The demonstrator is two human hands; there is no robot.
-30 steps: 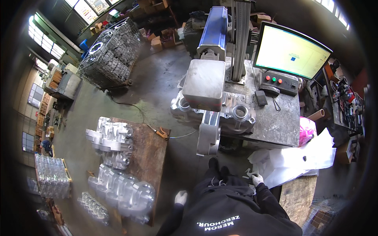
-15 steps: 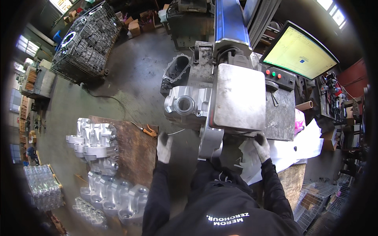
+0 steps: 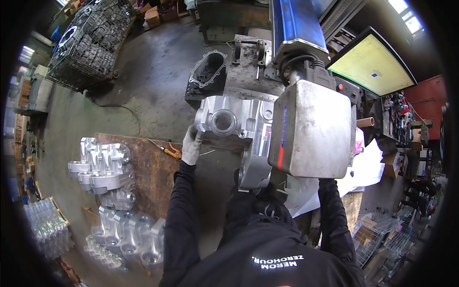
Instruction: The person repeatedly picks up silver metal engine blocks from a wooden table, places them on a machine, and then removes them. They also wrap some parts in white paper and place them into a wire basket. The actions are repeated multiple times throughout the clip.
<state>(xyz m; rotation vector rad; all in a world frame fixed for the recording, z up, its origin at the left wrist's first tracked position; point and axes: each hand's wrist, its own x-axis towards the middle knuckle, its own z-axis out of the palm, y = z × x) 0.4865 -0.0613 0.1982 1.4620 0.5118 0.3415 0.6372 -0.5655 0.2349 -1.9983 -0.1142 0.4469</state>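
A large silvery aluminium casting [image 3: 246,125] with a round bored opening lies on the bench in front of me. My left hand [image 3: 192,146], in a pale glove, grips its left end, the fingers curled against the metal edge. Over the casting's right part stands a boxy grey machine head [image 3: 313,131], which covers that part from above. My right forearm reaches under the near edge of this head. The right hand itself is hidden there, so what it touches does not show.
On the left, several similar castings [image 3: 107,167] stand on a brown board [image 3: 153,167], beside an orange-handled air gun [image 3: 173,152]. An oval metal housing [image 3: 209,69] sits beyond the bench's left side. A monitor [image 3: 375,64] and white sheeting [image 3: 368,165] are on the right.
My left hand has moved up and right from beside the board onto the casting's left end. My right hand has gone forward out of sight beneath the machine head. The view has shifted.
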